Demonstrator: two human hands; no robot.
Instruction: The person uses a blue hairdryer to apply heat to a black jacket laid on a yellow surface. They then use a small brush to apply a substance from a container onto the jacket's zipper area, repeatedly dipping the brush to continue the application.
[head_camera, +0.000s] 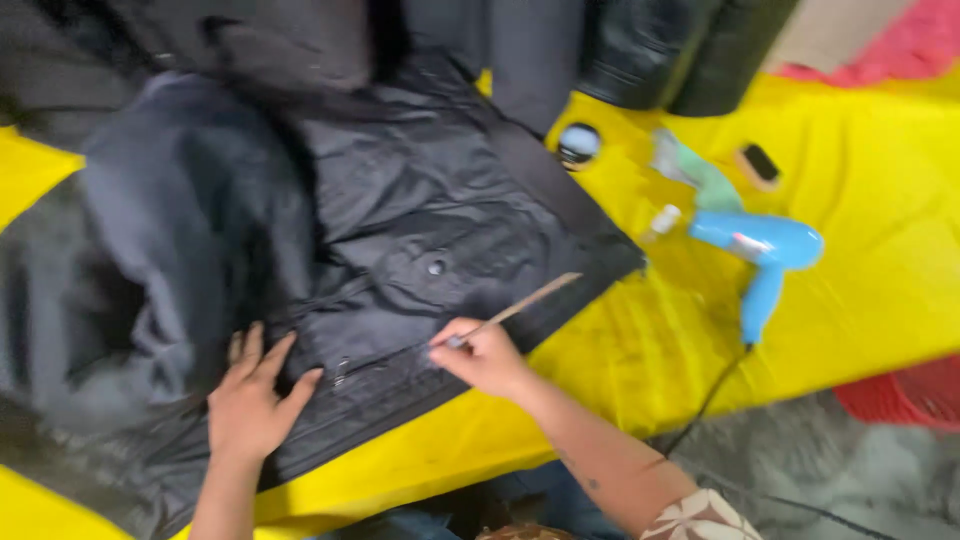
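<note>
The left hand (250, 400) lies flat, fingers spread, pressing the black jacket (330, 230) near the yellow tabletop's (880, 290) front edge. The right hand (485, 355) pinches a thin brush (520, 308), its tip on the jacket's zipper strip; work looks underway, with most of the strip untouched. A blue hairdryer (760, 250) lies unused toward the right.

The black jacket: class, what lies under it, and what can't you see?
Under the black jacket a yellow cloth shows around its edges. Whatever lies beneath the jacket's middle is covered.
</note>
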